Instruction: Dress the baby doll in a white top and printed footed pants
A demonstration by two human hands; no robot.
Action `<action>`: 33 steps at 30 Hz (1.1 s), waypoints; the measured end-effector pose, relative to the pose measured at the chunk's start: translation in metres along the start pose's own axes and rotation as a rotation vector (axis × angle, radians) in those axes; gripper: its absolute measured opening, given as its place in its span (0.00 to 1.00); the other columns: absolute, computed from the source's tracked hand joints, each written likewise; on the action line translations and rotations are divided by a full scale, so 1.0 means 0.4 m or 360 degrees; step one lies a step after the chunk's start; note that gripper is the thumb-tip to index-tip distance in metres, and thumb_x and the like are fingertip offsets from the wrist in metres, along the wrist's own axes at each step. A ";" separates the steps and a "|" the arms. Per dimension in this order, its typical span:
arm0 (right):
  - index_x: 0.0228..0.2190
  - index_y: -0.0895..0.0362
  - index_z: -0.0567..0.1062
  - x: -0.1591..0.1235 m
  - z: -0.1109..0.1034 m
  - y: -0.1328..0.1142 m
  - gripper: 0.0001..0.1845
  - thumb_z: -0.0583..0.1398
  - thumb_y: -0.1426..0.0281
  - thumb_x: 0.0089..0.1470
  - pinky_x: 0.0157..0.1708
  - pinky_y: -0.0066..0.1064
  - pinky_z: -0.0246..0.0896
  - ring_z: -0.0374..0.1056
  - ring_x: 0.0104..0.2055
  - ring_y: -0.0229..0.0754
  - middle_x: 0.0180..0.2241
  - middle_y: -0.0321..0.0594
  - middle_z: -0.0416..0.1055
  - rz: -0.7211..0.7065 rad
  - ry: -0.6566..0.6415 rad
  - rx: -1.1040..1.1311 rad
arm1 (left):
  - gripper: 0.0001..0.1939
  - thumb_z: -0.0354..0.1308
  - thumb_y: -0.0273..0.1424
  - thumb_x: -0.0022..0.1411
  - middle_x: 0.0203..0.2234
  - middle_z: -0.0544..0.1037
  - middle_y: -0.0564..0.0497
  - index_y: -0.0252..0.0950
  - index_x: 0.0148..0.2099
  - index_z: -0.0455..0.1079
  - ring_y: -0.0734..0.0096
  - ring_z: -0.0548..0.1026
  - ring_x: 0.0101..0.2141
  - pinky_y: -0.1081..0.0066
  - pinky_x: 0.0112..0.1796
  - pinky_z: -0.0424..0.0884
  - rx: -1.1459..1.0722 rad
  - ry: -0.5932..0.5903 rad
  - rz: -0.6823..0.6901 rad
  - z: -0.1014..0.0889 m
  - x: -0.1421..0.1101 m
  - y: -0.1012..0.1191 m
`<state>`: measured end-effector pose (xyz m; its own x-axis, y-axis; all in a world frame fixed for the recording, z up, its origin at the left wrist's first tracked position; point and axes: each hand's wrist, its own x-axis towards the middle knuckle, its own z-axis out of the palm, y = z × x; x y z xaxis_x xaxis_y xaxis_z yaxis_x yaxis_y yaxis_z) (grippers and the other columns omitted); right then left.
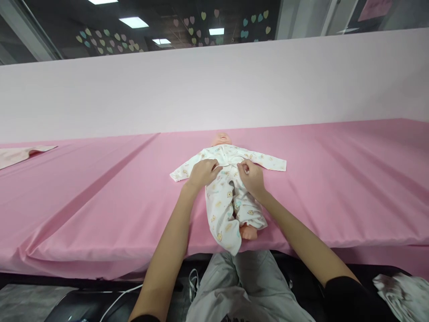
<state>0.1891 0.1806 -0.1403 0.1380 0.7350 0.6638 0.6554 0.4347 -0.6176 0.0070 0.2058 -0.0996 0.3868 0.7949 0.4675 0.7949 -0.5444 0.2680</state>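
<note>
A baby doll lies on its back on the pink cloth, head toward the wall. It wears a white patterned top with both sleeves spread out sideways. White patterned pants cover its legs, and one bare foot pokes from the leg on the right. My left hand pinches the pants' waistband at the doll's left-hand side in view. On the opposite side my right hand has thumb and fingers closed on the same waistband. The other foot is hidden inside the longer pant leg.
The pink cloth covers the table in folds up to a white wall. A pale folded cloth lies at the far left. Crumpled fabric is at the lower right, and a white cable runs below the table edge.
</note>
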 end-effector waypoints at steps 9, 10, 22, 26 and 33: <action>0.29 0.56 0.70 -0.017 0.009 -0.013 0.13 0.51 0.66 0.61 0.31 0.30 0.52 0.62 0.26 0.40 0.21 0.35 0.68 -0.0380 -0.0249 -0.0193 | 0.14 0.56 0.34 0.59 0.26 0.77 0.56 0.45 0.48 0.67 0.73 0.73 0.21 0.73 0.22 0.67 -0.0772 -0.0194 -0.0068 -0.132 -0.097 0.179; 0.28 0.56 0.70 -0.017 0.008 -0.014 0.13 0.50 0.67 0.61 0.31 0.31 0.52 0.63 0.27 0.40 0.22 0.36 0.69 -0.0387 -0.0282 -0.0231 | 0.13 0.55 0.33 0.60 0.27 0.77 0.56 0.45 0.48 0.67 0.73 0.73 0.20 0.73 0.23 0.68 -0.0805 -0.0161 0.0005 -0.155 -0.122 0.209; 0.41 0.56 0.75 -0.013 0.002 -0.016 0.13 0.56 0.72 0.54 0.34 0.31 0.55 0.63 0.28 0.39 0.24 0.35 0.69 -0.0671 -0.0520 -0.0184 | 0.05 0.58 0.26 0.44 0.27 0.78 0.50 0.40 0.28 0.70 0.62 0.75 0.30 0.71 0.28 0.66 -0.0028 -0.0391 -0.0226 -0.121 -0.090 0.018; 0.46 0.56 0.75 -0.017 -0.001 -0.019 0.15 0.53 0.72 0.59 0.34 0.31 0.55 0.64 0.30 0.40 0.26 0.37 0.71 -0.0904 -0.0557 -0.0121 | 0.05 0.52 0.25 0.45 0.22 0.74 0.49 0.40 0.21 0.61 0.63 0.72 0.26 0.70 0.26 0.62 -0.0005 -0.0396 -0.0173 -0.001 -0.080 -0.088; 0.37 0.55 0.78 -0.046 -0.033 -0.091 0.14 0.56 0.62 0.59 0.44 0.37 0.57 0.65 0.42 0.43 0.41 0.44 0.72 -0.1133 -0.0731 0.0169 | 0.04 0.47 0.25 0.46 0.21 0.72 0.52 0.39 0.23 0.61 0.66 0.69 0.24 0.69 0.27 0.60 -0.0152 -0.0245 -0.0106 0.029 -0.079 -0.118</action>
<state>0.1726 0.1445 -0.1247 -0.6103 0.3962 0.6860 0.3955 0.9027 -0.1694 -0.0375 0.2094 -0.1369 0.4077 0.8575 0.3139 0.7759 -0.5065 0.3760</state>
